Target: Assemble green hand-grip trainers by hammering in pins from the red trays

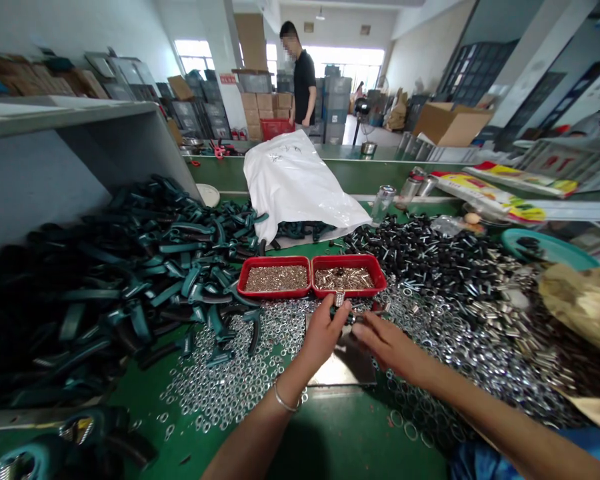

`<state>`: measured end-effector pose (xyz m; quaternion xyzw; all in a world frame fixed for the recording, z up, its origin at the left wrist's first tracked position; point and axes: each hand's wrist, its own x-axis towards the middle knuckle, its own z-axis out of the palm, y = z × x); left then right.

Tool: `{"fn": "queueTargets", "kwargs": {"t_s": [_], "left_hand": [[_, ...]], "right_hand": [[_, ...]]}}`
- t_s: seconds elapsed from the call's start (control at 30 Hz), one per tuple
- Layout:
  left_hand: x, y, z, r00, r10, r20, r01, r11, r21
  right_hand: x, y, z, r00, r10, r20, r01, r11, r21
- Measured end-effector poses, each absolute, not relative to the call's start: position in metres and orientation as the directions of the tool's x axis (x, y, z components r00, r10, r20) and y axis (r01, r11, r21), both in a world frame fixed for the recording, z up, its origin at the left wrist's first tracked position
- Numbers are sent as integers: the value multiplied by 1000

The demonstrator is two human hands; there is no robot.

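Small dark part (350,319), mostly hidden behind fingers, held just above the green workbench (350,440). Short ribbed metal piece (339,299) upright at the left hand (323,335), nearly closed. Right hand (387,347) half-curled against the part, grip unclear. Just beyond, two red trays (275,261) of tiny hardware; steel washers (230,380) strewn around.

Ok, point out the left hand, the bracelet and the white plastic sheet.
Left hand (323,335), head view, on the back of the hand.
Silver bracelet (285,403), head view, on the band at the left wrist.
White plastic sheet (295,180), head view, on its middle.
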<state>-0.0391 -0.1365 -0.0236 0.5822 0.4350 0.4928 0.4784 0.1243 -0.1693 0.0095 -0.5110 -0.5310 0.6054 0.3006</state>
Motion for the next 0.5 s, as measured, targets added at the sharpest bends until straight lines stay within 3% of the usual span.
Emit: {"fn": "queueTargets", "kwargs": {"t_s": [0.07, 0.17, 0.23, 0.3, 0.4, 0.43, 0.5], "left_hand": [[-41, -137, -21, 163, 971, 175, 42, -184, 982], [-44, -139, -18, 208, 954, 214, 52, -229, 972], [-44, -138, -19, 205, 955, 214, 40, -227, 973], [-42, -136, -23, 175, 967, 186, 39, -196, 980], [-40, -133, -29, 153, 983, 106, 39, -114, 993], [-39, -133, -29, 164, 981, 99, 36, -106, 994], [-40, -135, -27, 193, 968, 159, 29, -168, 985]], "right_hand": [[124, -171, 6, -284, 934, -219, 229, -155, -961], [125, -173, 1, -534, 763, -364, 92, -375, -922], [126, -171, -1, -615, 665, -424, 110, -460, -881], [128, -169, -3, -501, 773, -390, 246, -305, -920], [127, -167, -6, -250, 967, -38, 513, 99, -853], [127, -168, -7, -240, 970, 31, 540, 160, -826], [125, -170, -10, -318, 946, -58, 455, 99, -885]]}}
